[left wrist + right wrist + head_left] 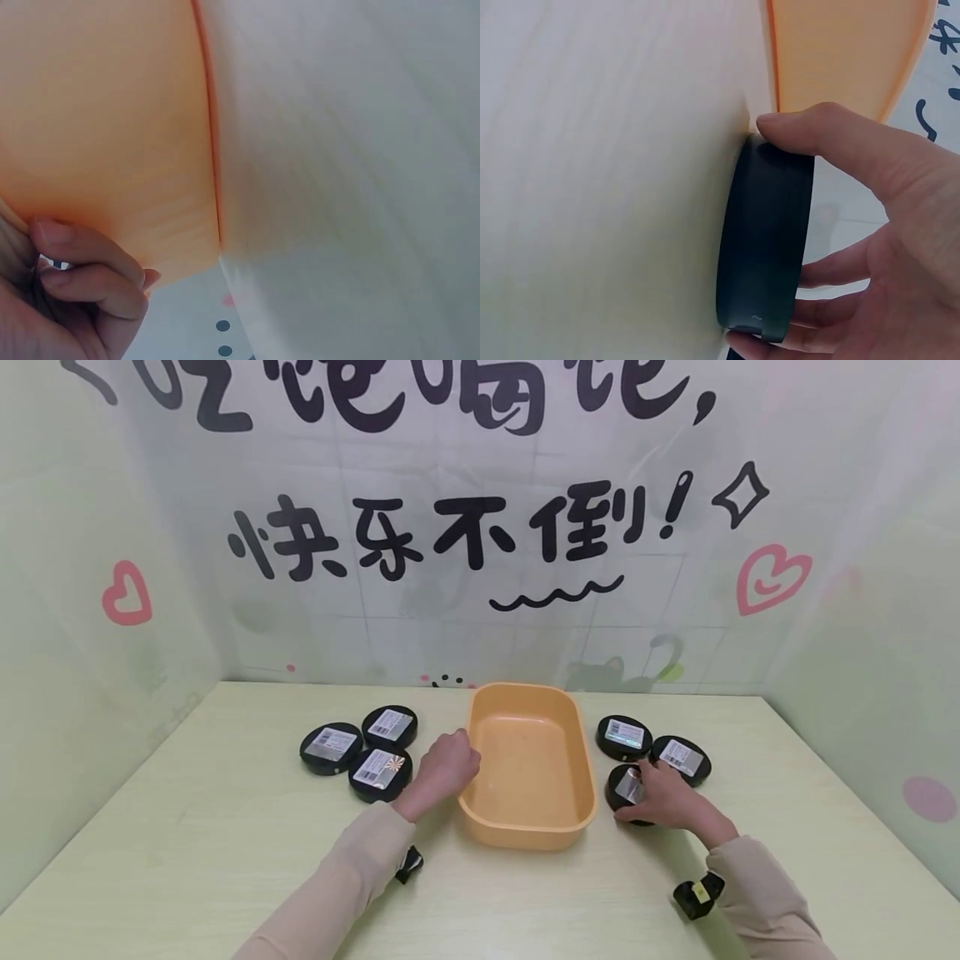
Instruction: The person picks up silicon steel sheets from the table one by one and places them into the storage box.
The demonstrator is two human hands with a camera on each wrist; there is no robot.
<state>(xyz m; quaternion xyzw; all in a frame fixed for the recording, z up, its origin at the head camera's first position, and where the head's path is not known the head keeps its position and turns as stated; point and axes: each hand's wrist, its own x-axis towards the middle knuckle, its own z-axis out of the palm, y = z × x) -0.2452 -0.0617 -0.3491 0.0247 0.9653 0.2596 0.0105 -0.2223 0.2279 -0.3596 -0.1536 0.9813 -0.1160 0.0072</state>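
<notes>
An orange plastic basin (525,835) stands on the table in the middle of the head view. My left hand (448,766) grips its left rim; in the left wrist view the curled fingers (97,274) lie against the basin wall (112,112). To the basin's right, my right hand (667,795) holds a flat round black case (624,785) with a silver label. The right wrist view has the thumb on one edge of that case (765,240) and the fingers at the opposite edge. It looks to be at the table surface.
Two similar black cases, one (624,735) behind and another (686,758) beside the right hand, lie close to the held one. Left of the basin lie three more labelled black cases (381,772) in a cluster. A printed cloth wall (420,635) closes off the table's back.
</notes>
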